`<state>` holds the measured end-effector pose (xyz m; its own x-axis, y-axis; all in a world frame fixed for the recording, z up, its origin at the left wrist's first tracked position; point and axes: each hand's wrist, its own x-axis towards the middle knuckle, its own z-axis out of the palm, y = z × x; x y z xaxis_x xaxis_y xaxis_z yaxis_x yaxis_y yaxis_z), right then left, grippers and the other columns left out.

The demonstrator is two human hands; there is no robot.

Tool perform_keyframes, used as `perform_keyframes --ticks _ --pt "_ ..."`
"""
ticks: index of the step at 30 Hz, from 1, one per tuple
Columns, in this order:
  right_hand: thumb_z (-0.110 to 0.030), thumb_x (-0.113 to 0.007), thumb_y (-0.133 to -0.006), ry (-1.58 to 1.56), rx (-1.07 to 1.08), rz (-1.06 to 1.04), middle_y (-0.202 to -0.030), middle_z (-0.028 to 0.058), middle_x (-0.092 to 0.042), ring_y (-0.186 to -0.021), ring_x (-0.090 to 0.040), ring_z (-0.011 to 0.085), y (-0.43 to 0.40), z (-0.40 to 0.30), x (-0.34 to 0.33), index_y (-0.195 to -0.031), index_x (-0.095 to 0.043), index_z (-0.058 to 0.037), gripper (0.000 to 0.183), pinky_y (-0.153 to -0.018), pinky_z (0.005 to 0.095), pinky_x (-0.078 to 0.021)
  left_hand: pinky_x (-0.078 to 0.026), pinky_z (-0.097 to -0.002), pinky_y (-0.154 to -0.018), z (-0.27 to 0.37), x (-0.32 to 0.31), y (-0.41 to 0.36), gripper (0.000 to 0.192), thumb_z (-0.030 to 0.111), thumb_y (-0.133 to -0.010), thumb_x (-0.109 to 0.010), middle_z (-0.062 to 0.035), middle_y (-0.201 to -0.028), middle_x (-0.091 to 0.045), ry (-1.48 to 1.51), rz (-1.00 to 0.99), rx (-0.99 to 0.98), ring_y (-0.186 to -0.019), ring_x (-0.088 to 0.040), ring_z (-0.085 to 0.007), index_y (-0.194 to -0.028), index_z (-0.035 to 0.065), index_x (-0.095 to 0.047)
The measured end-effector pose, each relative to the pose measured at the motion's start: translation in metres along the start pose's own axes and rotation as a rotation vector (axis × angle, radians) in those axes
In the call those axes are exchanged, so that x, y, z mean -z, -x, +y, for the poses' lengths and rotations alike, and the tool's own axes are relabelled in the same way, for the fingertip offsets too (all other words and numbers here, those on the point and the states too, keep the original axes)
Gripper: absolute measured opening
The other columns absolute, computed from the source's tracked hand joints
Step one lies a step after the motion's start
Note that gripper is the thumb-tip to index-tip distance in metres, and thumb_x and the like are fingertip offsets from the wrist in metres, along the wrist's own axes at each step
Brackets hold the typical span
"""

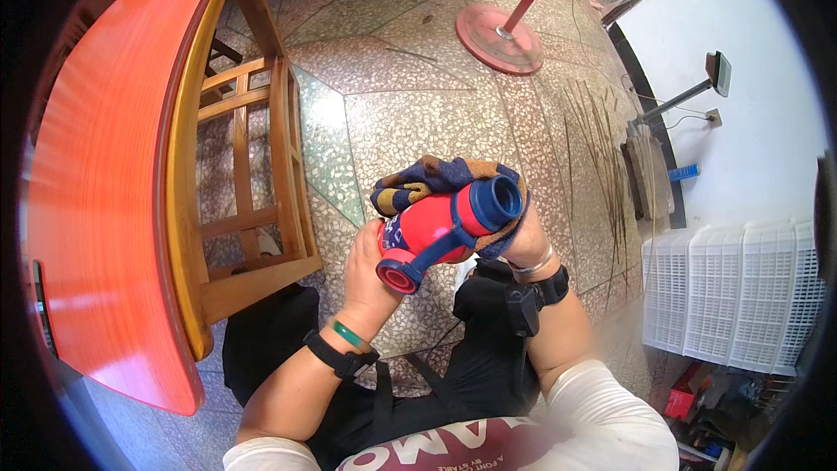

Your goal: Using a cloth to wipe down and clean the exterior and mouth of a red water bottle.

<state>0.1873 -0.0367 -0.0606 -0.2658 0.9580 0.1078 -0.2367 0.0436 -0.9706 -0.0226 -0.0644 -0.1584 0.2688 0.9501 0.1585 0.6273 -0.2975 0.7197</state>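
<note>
A red bottle [424,229] with a dark blue neck ring and strap lies tilted before me, its blue-rimmed mouth [507,197] uncovered and facing up to the right. Its red and blue cap [399,273] hangs from the strap beside the base. My left hand [367,268] grips the bottle's lower end. Over on the right, my right hand [528,239] is at the neck, holding a cloth [444,173] patterned in navy, brown and mustard against the bottle. The cloth drapes along the far side and hides most of that hand's fingers.
An orange-red wooden table [124,144] stands at left, with a slatted wooden frame [245,163] beside it. Ahead is a round pink stand base [500,39]. Thin sticks [605,163] lie on the terrazzo floor near a platform scale [647,170]. White plastic baskets [726,294] stand at right.
</note>
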Motion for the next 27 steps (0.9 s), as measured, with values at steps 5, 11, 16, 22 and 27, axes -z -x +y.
perform_keyframes --ticks 5,11,16,22,27 --pt "-0.018 -0.091 -0.058 0.006 0.037 -0.013 -0.129 0.017 -0.056 -0.12 -0.053 0.0255 0.001 0.007 0.005 -0.126 -0.051 0.0023 0.082 -0.103 0.0421 -0.0411 -0.047 -0.0436 -0.088 0.0 0.001 0.0 0.082 0.028 -0.064 -0.084 -0.0214 -0.112 -0.054 0.003 -0.005 0.017 -0.104 -0.055 -0.0402 -0.126 0.0011 -0.037" --pt "-0.013 -0.089 -0.061 0.025 0.048 -0.026 -0.127 0.0166 -0.057 -0.118 -0.055 0.0251 -0.004 0.001 -0.005 -0.124 -0.051 0.0023 0.075 -0.102 0.0401 -0.0432 -0.046 -0.0425 -0.09 0.003 0.004 0.0 0.079 0.023 -0.062 -0.085 -0.0198 -0.111 -0.055 0.057 -0.074 0.066 -0.105 -0.056 -0.0379 -0.124 0.0028 -0.04" --pt "-0.011 -0.085 -0.066 -0.133 0.048 0.014 -0.126 0.0172 -0.058 -0.115 -0.057 0.0249 -0.006 0.015 -0.003 -0.126 -0.049 0.002 0.071 -0.1 0.0396 -0.0449 -0.048 -0.0426 -0.087 -0.005 -0.007 0.0 0.078 0.03 -0.064 -0.082 -0.0207 -0.111 -0.055 0.25 -0.29 0.111 -0.103 -0.056 -0.0384 -0.123 -0.0022 -0.041" --pt "-0.013 -0.085 -0.067 -0.151 0.032 0.117 -0.124 0.0167 -0.059 -0.115 -0.058 0.025 -0.003 0.018 -0.011 -0.13 -0.044 0.0007 0.076 -0.099 0.0393 -0.0458 -0.049 -0.0419 -0.086 -0.006 -0.014 0.006 0.079 0.03 -0.06 -0.084 -0.0191 -0.108 -0.056 0.4 -0.317 0.132 -0.103 -0.057 -0.0372 -0.12 0.0002 -0.043" --pt "-0.012 -0.084 -0.068 -0.067 0.054 0.111 -0.124 0.016 -0.059 -0.113 -0.058 0.0244 0.0 0.018 -0.009 -0.129 -0.043 0.0002 0.075 -0.099 0.0389 -0.0458 -0.049 -0.0419 -0.085 0.005 -0.004 0.003 0.08 0.032 -0.061 -0.084 -0.0187 -0.109 -0.056 0.325 -0.253 0.156 -0.103 -0.057 -0.0376 -0.121 0.0017 -0.041"
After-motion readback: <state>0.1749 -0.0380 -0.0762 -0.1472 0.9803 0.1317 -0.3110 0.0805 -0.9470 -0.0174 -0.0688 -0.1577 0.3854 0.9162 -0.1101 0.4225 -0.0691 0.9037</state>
